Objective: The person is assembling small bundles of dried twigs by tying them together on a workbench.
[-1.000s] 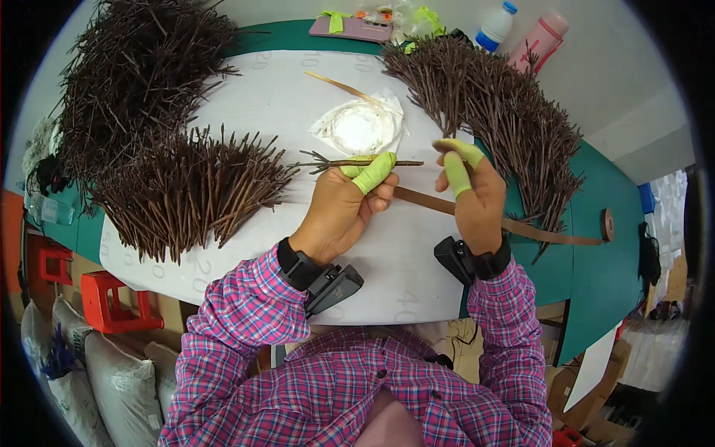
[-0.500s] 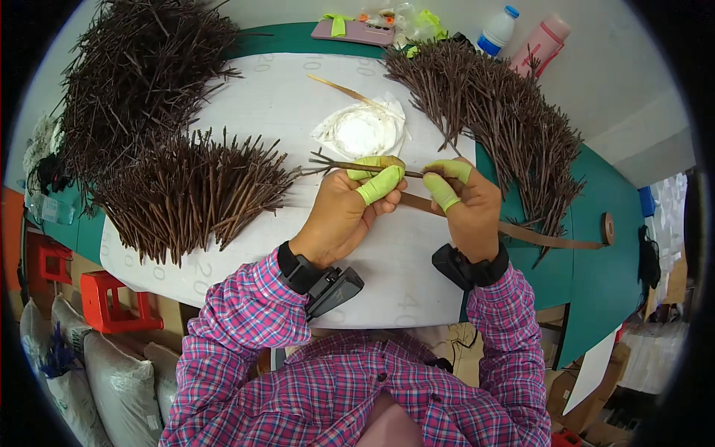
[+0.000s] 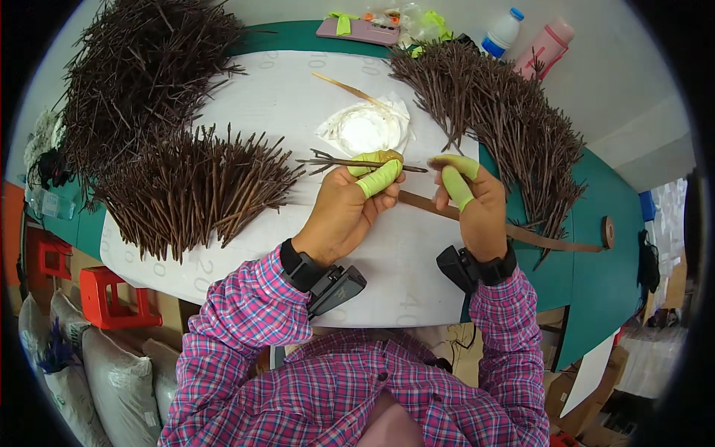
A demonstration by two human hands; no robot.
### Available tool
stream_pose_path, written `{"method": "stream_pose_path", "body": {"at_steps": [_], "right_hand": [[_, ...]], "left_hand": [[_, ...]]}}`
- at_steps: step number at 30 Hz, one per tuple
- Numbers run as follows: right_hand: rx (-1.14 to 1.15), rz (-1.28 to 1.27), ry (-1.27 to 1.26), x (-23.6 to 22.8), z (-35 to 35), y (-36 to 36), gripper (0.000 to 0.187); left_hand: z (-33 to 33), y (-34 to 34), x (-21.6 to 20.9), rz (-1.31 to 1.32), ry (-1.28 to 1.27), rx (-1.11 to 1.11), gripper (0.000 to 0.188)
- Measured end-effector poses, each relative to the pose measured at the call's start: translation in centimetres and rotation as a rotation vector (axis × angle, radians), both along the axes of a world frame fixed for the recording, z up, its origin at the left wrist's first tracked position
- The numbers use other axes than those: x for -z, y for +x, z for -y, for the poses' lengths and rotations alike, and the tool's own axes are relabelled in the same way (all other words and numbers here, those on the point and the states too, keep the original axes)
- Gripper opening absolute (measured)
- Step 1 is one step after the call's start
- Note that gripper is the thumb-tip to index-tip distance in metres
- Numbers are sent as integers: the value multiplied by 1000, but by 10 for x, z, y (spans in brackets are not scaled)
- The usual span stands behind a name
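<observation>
My left hand [image 3: 339, 212], with yellow-green covers on thumb and forefinger, pinches a thin brown artificial twig [image 3: 335, 162]. The twig lies nearly level; its forked end points left and its bare tip sticks out to the right. Just off that tip is my right hand [image 3: 482, 212], thumb and forefinger slightly parted and holding nothing I can see. Its covers look stained brown at the forefinger's end. A brown tape strip [image 3: 536, 238] passes from near my left fingers beneath my right hand to a roll [image 3: 608, 232] at the right.
Brown twigs form a tangled heap [image 3: 141, 67], a row at left [image 3: 201, 190] and a bundle at right [image 3: 506, 127]. Beyond my hands, white paste [image 3: 369, 130] sits on a crumpled sheet with a thin stick [image 3: 346, 88]. A phone [image 3: 357, 31] and bottles [image 3: 503, 33] stand farther back.
My right hand has let go of the twig's right end and drawn back to the right, its fingers parting. My left hand keeps hold of the twig in nearly the same place.
</observation>
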State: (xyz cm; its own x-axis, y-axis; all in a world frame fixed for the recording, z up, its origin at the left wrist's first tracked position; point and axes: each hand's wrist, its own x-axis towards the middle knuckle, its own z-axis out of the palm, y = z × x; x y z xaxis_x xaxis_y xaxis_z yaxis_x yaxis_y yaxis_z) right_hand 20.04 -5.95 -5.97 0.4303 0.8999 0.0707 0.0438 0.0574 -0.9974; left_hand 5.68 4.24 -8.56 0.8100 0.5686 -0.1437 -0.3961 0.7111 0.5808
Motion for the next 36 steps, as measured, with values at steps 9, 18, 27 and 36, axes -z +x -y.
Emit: {"method": "stream_pose_path", "body": {"at_steps": [9,18,27,36], "right_hand": [[67,709,253,0,-2,-2,25],[75,641,279,-1,-4,-11,27],[24,103,107,0,1,-7,29],[67,655,273,1,-5,-8,24]], "left_hand": [[-1,-1,-1,-28,-94,-5,19],[0,-2,-1,-8,-144,29,19],[-1,-1,1,-12,-125,27,18],[0,-1,3,-24,-107,37,18]]}}
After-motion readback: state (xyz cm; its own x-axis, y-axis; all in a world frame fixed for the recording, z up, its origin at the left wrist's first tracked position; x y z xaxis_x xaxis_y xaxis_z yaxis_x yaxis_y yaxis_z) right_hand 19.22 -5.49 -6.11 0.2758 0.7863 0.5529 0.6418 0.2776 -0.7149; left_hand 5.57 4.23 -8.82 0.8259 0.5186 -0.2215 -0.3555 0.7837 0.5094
